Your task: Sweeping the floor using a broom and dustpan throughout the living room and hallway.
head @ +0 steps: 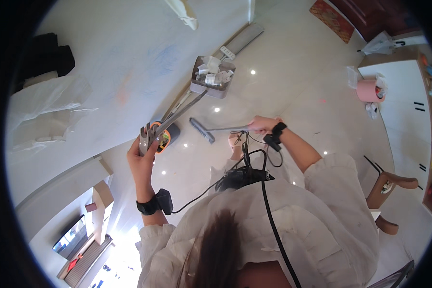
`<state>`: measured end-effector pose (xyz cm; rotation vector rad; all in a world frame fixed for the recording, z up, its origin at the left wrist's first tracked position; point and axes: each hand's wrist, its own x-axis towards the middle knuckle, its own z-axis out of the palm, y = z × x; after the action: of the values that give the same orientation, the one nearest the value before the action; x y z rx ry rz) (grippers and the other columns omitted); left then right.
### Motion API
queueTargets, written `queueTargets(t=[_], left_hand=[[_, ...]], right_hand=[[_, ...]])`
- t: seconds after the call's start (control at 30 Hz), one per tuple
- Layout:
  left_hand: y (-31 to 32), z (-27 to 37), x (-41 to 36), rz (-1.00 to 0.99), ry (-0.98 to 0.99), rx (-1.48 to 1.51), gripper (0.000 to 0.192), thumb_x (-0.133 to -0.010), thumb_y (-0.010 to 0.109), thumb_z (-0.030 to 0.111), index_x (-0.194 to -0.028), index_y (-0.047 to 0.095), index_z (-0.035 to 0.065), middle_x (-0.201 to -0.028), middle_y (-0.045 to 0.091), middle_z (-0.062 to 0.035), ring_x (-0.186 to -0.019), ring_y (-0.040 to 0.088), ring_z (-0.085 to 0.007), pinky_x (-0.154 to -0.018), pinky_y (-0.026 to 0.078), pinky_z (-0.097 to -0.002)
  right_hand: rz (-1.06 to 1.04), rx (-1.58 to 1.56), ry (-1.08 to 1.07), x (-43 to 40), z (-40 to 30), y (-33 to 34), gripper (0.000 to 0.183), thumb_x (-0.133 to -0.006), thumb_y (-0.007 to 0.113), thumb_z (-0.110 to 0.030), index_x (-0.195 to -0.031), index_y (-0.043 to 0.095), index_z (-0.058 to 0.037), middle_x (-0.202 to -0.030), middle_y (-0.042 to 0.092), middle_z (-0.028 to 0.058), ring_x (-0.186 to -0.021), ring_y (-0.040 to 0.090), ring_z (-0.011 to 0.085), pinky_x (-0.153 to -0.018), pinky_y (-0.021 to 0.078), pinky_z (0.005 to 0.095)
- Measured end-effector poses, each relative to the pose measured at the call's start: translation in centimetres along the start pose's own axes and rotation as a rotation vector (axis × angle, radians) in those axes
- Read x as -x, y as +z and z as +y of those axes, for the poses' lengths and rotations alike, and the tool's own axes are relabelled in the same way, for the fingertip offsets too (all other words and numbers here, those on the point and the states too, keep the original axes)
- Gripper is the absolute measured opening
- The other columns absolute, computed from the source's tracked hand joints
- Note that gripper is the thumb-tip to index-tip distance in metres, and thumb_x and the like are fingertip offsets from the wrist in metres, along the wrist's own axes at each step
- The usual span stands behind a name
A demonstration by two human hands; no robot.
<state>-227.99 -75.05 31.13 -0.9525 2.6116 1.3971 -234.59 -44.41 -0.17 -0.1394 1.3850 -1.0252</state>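
My left hand (142, 147) grips the notched upper end of a long grey handle. The handle slants down to a grey long-handled dustpan (198, 88) close to the wall. Crumpled white tissues (211, 64) and a clear plastic bottle (212, 79) lie in the dustpan. In my right hand (262, 124) is the grey stick of a broom (225, 128). Its narrow bristled head (201, 129) is low over the tiles, between the dustpan and my foot; whether it touches them I cannot tell.
Below my left hand stands a dark bin with an orange rim (168, 138), by the wall. A power strip (228, 52) lies beyond the dustpan. At right are a pink bin (368, 90), a white cabinet (396, 104) and a brown chair (381, 189). Black cables (268, 216) hang across my front.
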Motion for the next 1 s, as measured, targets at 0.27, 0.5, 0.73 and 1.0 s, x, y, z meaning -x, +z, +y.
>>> queueTargets(t=[0.27,0.5,0.73,1.0], left_hand=[[-2.5,-7.8,-3.3,0.032,-0.047,0.014,0.039,-0.072,0.063,0.007,-0.110,0.056,0.0030,-0.057,0.045,0.0056,-0.044,0.037,-0.0020,-0.040,0.028,-0.0170],[-6.0,-12.3,-2.8,0.032,-0.067,-0.017,0.037,-0.072,0.063,0.009,-0.108,0.056,0.0024,-0.057,0.044,0.0061,-0.045,0.036,-0.0016,-0.040,0.028,-0.0172],[-8.7,-10.4,-1.4,-0.040,0.010,0.019,0.036,-0.072,0.063,0.009,-0.106,0.057,0.0014,-0.058,0.046,0.0055,-0.048,0.038,-0.0022,-0.043,0.030,-0.0177],[-13.6,-9.2,4.8,0.038,0.009,0.113,0.040,-0.071,0.062,0.008,-0.110,0.055,0.0036,-0.057,0.044,0.0065,-0.042,0.035,-0.0014,-0.037,0.026,-0.0165]], right_hand=[[0.140,0.164,0.015,-21.1,4.0,11.4,0.014,-0.063,0.052,-0.012,-0.060,0.061,-0.0010,-0.050,0.054,0.0110,-0.041,0.052,0.0187,-0.040,0.0385,0.0310],[0.226,-0.241,0.065,-19.6,6.2,12.4,0.018,-0.075,0.057,-0.014,-0.061,0.051,-0.0046,-0.046,0.042,0.0007,-0.033,0.035,0.0074,-0.029,0.0230,0.0225],[0.576,-0.619,0.109,-1.4,5.7,10.0,0.021,-0.078,0.052,-0.014,-0.060,0.048,-0.0038,-0.048,0.040,0.0027,-0.034,0.034,0.0089,-0.030,0.0228,0.0223],[0.629,-0.526,0.233,10.2,4.8,7.9,0.017,-0.080,0.050,-0.016,-0.068,0.047,-0.0044,-0.053,0.044,0.0028,-0.036,0.034,0.0061,-0.030,0.0228,0.0208]])
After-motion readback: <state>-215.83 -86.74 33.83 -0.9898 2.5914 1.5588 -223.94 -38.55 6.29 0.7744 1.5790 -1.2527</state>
